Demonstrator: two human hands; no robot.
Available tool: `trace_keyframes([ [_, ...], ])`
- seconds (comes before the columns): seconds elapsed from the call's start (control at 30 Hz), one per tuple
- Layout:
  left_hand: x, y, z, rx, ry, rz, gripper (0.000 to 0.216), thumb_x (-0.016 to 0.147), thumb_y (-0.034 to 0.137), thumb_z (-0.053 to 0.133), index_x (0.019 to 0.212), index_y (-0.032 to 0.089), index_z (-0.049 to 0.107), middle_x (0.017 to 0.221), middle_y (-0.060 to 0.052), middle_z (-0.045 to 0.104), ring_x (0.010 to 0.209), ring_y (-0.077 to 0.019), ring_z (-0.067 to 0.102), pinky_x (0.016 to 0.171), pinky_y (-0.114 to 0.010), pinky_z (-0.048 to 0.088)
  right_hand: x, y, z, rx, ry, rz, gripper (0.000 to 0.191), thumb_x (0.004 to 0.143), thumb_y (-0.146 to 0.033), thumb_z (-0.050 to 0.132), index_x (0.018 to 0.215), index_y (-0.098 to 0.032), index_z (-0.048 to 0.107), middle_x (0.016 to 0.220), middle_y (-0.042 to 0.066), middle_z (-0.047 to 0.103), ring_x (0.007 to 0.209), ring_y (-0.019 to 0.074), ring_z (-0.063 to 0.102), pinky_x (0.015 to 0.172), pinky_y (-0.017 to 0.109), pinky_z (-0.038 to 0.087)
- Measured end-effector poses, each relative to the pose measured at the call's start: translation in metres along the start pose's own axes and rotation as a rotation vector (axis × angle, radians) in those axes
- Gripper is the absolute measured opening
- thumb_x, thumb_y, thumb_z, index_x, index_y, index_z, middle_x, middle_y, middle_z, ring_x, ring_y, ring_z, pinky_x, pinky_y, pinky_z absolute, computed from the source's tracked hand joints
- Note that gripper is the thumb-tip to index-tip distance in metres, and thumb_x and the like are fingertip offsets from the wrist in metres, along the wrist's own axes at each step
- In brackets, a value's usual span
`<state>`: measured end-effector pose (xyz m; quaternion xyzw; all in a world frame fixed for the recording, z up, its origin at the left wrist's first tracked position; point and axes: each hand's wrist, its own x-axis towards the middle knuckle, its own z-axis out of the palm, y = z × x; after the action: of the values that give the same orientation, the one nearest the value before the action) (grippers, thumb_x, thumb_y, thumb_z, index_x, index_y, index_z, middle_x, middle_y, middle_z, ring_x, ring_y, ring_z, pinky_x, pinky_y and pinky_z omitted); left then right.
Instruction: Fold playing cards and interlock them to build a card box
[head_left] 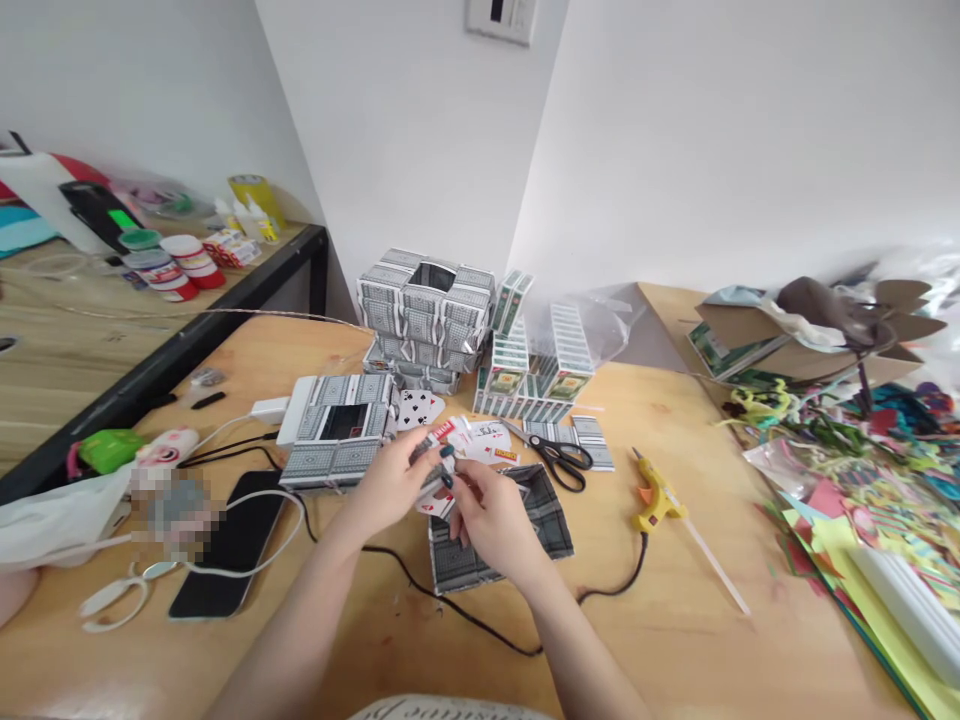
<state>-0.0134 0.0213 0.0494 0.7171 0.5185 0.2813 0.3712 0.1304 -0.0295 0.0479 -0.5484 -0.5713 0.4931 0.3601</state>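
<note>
Because the playing cards (448, 432) look light, springy and slick, and likely crease easily, edge holds seem wisest as the left hand (399, 476) and right hand (492, 512) pinch them between nearly closed fingers (427, 462), just beyond the patterned open box's (459, 562) left end.

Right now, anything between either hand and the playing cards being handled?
Nothing visible. The left hand holds the playing cards and the right hand is right up at them. The scissors lie off to the right and the open card-covered tray below; neither is in between.
</note>
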Motion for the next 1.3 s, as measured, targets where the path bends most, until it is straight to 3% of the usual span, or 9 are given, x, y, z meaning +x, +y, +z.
trace_keyframes([
  [0.1, 0.012, -0.031, -0.027, 0.030, 0.220, -0.159, 0.034, 0.083, 0.039, 0.037, 0.106, 0.017, 0.052, 0.096, -0.004, 0.063, 0.084, -0.0195, 0.058, 0.076, -0.033, 0.047, -0.005, 0.008, -0.010, 0.071, 0.020, -0.015, 0.028, 0.082, -0.031, 0.043, 0.105, -0.017, 0.053, 0.072, 0.003, 0.064, 0.042, 0.0095, 0.051, 0.043, 0.021, 0.041],
  [0.2, 0.028, -0.071, -0.054, 0.154, 0.529, -0.254, 0.036, 0.083, 0.037, 0.035, 0.111, 0.017, 0.047, 0.100, -0.007, 0.059, 0.091, -0.0217, 0.056, 0.080, -0.034, 0.044, -0.012, 0.023, -0.023, 0.094, 0.029, 0.014, 0.028, 0.082, -0.036, 0.044, 0.098, -0.016, 0.056, 0.073, 0.004, 0.064, 0.046, 0.0101, 0.052, 0.046, 0.022, 0.043],
  [0.27, 0.038, -0.092, -0.064, 0.234, 0.593, -0.308, 0.037, 0.083, 0.032, 0.034, 0.115, 0.015, 0.043, 0.105, -0.011, 0.056, 0.097, -0.0238, 0.053, 0.083, -0.035, 0.043, -0.016, 0.033, -0.031, 0.110, 0.069, 0.046, 0.030, 0.082, -0.039, 0.044, 0.098, -0.016, 0.056, 0.073, 0.004, 0.064, 0.045, 0.0100, 0.050, 0.045, 0.022, 0.041],
  [0.37, 0.044, -0.102, -0.061, 0.409, 0.571, -0.329, 0.041, 0.081, 0.022, 0.035, 0.120, 0.009, 0.038, 0.112, -0.017, 0.051, 0.106, -0.0281, 0.048, 0.087, -0.039, 0.040, -0.022, 0.046, -0.038, 0.133, 0.092, 0.075, 0.034, 0.081, -0.042, 0.045, 0.100, -0.016, 0.054, 0.076, 0.005, 0.063, 0.045, 0.0101, 0.049, 0.044, 0.023, 0.040],
  [0.57, 0.039, -0.087, -0.035, 0.709, 0.471, -0.288, 0.043, 0.083, 0.022, 0.032, 0.124, 0.010, 0.034, 0.114, -0.021, 0.046, 0.109, -0.0356, 0.041, 0.082, -0.052, 0.036, -0.029, 0.053, -0.046, 0.141, 0.100, 0.107, 0.039, 0.078, -0.048, 0.048, 0.099, -0.016, 0.054, 0.073, 0.005, 0.062, 0.047, 0.0116, 0.051, 0.047, 0.025, 0.043],
  [0.83, 0.032, -0.085, -0.043, 0.688, 0.347, -0.281, 0.046, 0.079, 0.016, 0.037, 0.125, 0.014, 0.032, 0.116, -0.019, 0.048, 0.109, -0.0317, 0.045, 0.086, -0.050, 0.033, -0.030, 0.057, -0.049, 0.152, 0.110, 0.123, 0.040, 0.078, -0.049, 0.049, 0.099, -0.016, 0.053, 0.073, 0.005, 0.062, 0.048, 0.0115, 0.050, 0.047, 0.025, 0.043],
  [1.07, 0.034, -0.091, -0.044, 0.536, 0.377, -0.384, 0.046, 0.079, 0.022, 0.038, 0.122, 0.007, 0.030, 0.115, -0.021, 0.051, 0.107, -0.0287, 0.049, 0.090, -0.043, 0.034, -0.031, 0.061, -0.051, 0.126, 0.120, 0.126, 0.043, 0.076, -0.052, 0.050, 0.097, -0.016, 0.056, 0.073, 0.006, 0.063, 0.048, 0.0132, 0.052, 0.046, 0.026, 0.042],
  [1.17, 0.034, -0.091, -0.039, 0.617, 0.356, -0.360, 0.051, 0.079, 0.024, 0.038, 0.125, 0.005, 0.027, 0.120, -0.023, 0.045, 0.114, -0.0316, 0.042, 0.091, -0.047, 0.031, -0.032, 0.063, -0.051, 0.122, 0.122, 0.136, 0.044, 0.075, -0.053, 0.050, 0.097, -0.016, 0.057, 0.073, 0.007, 0.064, 0.048, 0.0135, 0.052, 0.046, 0.027, 0.043],
  [1.3, 0.029, -0.084, -0.042, 0.794, 0.315, -0.352, 0.053, 0.078, 0.031, 0.040, 0.127, 0.011, 0.033, 0.123, -0.021, 0.042, 0.114, -0.0381, 0.036, 0.087, -0.054, 0.031, -0.035, 0.064, -0.051, 0.132, 0.125, 0.124, 0.042, 0.075, -0.051, 0.051, 0.095, -0.015, 0.057, 0.071, 0.007, 0.064, 0.048, 0.0132, 0.052, 0.046, 0.026, 0.043],
])
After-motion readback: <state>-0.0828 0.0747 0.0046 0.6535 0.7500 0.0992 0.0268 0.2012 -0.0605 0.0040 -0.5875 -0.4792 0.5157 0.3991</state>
